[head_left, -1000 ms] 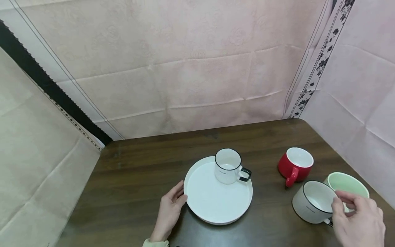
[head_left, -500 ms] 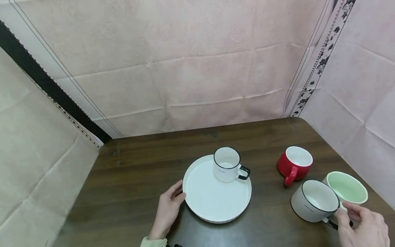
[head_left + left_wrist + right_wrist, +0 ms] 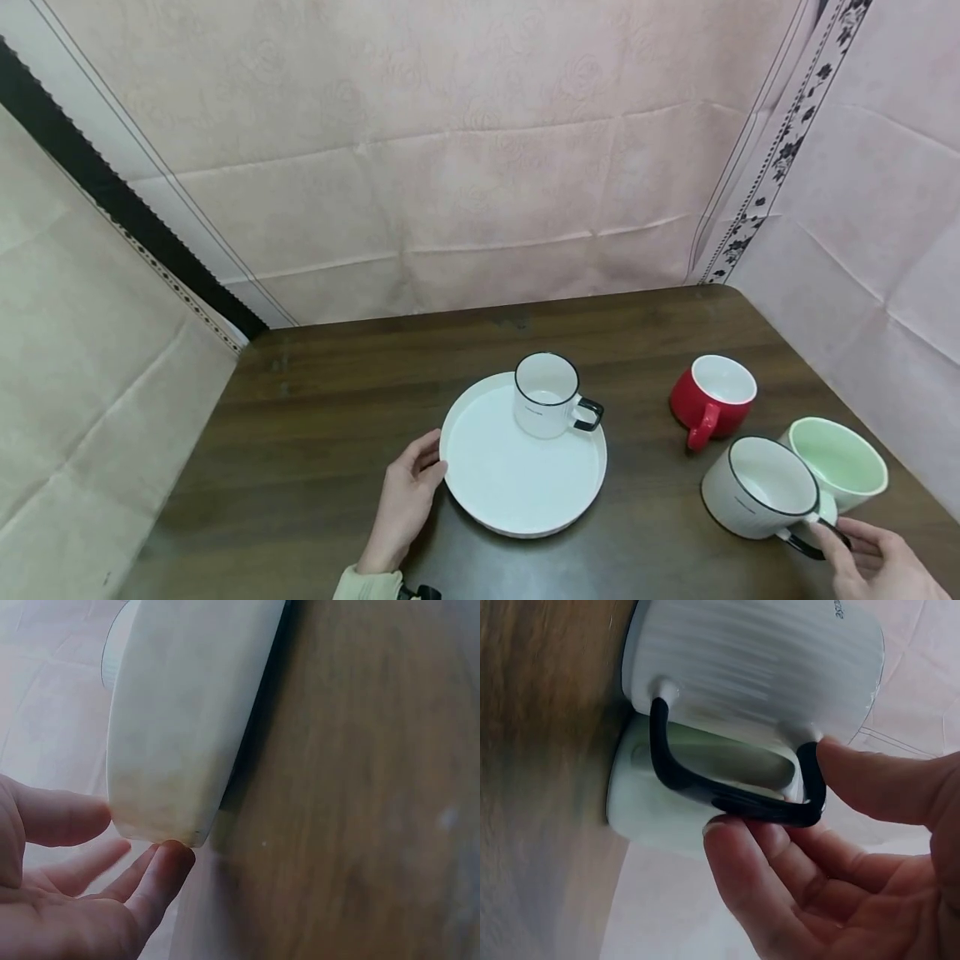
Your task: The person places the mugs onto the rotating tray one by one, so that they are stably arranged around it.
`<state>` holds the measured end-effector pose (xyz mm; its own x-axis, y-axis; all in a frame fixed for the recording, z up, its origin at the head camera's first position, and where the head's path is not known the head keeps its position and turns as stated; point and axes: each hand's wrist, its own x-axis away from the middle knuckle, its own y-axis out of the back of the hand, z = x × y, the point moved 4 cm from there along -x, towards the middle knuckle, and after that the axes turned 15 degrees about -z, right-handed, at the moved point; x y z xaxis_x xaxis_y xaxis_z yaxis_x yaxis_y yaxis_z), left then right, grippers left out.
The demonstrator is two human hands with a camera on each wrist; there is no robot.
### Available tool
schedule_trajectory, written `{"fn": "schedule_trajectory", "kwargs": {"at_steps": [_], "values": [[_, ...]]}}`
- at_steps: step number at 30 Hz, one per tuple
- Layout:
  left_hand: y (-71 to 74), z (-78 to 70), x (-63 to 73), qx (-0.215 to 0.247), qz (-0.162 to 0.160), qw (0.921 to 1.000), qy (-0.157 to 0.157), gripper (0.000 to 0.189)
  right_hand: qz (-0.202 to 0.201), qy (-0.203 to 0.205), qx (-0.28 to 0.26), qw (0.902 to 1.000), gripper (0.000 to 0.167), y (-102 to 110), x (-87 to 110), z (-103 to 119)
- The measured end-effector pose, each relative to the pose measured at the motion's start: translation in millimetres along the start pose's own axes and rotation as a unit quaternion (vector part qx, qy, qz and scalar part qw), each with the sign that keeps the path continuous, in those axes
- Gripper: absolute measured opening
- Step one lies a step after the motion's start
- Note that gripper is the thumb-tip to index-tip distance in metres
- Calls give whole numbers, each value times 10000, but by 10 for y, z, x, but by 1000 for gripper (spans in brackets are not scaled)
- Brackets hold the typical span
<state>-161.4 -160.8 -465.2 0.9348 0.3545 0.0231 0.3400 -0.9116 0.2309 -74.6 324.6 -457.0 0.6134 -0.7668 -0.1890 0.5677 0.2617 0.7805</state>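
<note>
A white enamel mug [image 3: 753, 492] with a dark rim stands at the right. My right hand [image 3: 881, 562] holds its black handle [image 3: 697, 787], thumb at the handle's upper end and fingertips against its outer side. My left hand [image 3: 405, 500] touches the left edge of a round white plate [image 3: 517, 492]. In the left wrist view, thumb and fingertips rest against the plate's tall side wall [image 3: 187, 712]. On the back of that plate sits another white mug [image 3: 545, 396], dark-rimmed, its black handle pointing right.
Right behind the held mug is a pale green cup [image 3: 847, 467], overlapped by it. A red mug [image 3: 708, 408] with a white inside stands farther back. Pale cloth [image 3: 480, 167] hangs beyond the brown table [image 3: 337, 392] and along its sides.
My right hand has moved down from beside the mug's rim to its black handle and now grips it. The left hand keeps its place at the plate. The view shifts slightly.
</note>
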Motion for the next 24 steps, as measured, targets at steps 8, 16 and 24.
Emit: {"fn": "schedule_trajectory", "kwargs": {"at_steps": [8, 16, 24], "values": [[13, 9, -3, -54, -21, 10000, -3, 46, -338, 216, -610, 9973, 41, 74, 91, 30], [6, -17, -5, 13, -77, 10000, -48, 45, -858, 146, -634, 9942, 35, 108, 183, 86], [-29, 18, -5, 82, 22, 10000, 7, 44, -964, 68, -879, 9914, 32, 82, 210, 16]]}}
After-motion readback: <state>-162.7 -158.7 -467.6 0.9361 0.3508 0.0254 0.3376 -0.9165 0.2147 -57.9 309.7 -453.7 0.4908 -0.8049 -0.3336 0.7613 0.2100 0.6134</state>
